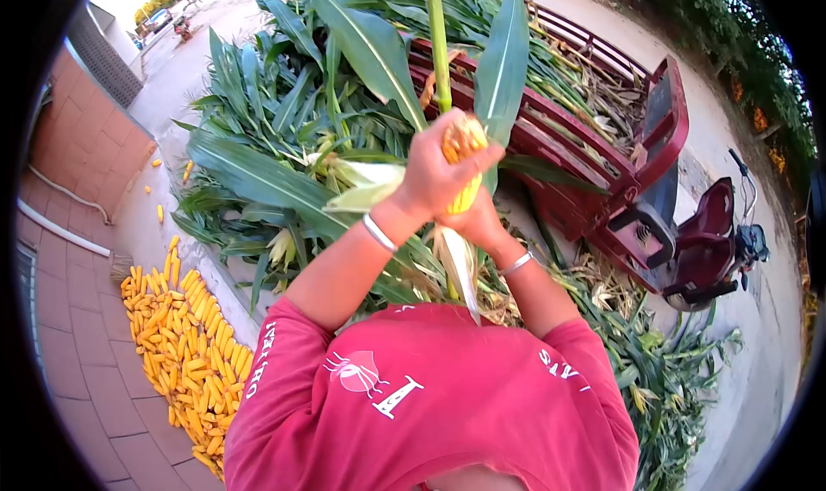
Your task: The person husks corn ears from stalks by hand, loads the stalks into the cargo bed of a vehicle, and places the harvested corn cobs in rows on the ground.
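In front of my chest, a yellow ear of corn (pixel 465 140) is still joined to a tall green corn stalk (pixel 439 48) standing upright with broad leaves. My left hand (pixel 434 168) is closed around the ear, its thumb across the kernels. Just below, my right hand (pixel 476 222) is closed at the ear's lower end, partly hidden by my left hand; whether it grips the ear, husk or stalk there cannot be made out fully. Peeled pale husk (pixel 370 184) hangs out to the left, and another dry husk strip (pixel 459 263) hangs beneath my hands.
A large heap of green corn stalks (pixel 284 104) lies ahead, beside a red three-wheeled cart (pixel 585 160) loaded with more stalks. Husked corn cobs (pixel 194 345) are piled on the left by a tiled wall (pixel 82 129). More stalks (pixel 658 396) lie at the right.
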`<state>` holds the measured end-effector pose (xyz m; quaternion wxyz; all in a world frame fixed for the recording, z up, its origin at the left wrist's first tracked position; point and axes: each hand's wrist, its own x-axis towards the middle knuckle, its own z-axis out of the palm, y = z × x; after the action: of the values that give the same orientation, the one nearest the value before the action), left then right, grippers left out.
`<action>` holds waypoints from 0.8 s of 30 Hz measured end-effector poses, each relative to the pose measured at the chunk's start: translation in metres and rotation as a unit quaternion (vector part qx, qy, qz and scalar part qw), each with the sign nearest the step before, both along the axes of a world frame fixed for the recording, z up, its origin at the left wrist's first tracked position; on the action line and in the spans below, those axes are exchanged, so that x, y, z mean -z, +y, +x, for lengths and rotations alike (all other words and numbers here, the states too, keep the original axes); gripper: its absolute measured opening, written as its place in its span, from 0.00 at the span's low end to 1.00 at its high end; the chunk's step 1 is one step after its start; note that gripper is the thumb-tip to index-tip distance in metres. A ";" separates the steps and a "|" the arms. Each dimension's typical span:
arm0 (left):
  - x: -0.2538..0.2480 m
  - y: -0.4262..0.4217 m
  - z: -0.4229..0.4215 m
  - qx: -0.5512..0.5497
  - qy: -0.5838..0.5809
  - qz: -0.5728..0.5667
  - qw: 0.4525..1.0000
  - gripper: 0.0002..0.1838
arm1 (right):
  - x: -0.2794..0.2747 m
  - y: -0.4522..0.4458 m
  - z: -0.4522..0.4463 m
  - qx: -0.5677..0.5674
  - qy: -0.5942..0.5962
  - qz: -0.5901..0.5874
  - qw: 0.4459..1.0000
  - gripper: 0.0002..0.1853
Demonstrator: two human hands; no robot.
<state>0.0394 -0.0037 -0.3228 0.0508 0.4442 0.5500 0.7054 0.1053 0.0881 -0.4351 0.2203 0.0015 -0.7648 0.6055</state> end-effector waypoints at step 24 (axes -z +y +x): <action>-0.030 0.006 0.023 0.036 0.199 -0.152 0.967 0.16 | 0.003 -0.009 -0.005 0.042 0.062 -0.046 0.996 0.31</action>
<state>0.0626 0.0019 -0.2933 0.0329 0.5822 0.6335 0.5086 0.1005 0.0794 -0.4382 0.2921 -0.0032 -0.7206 0.6289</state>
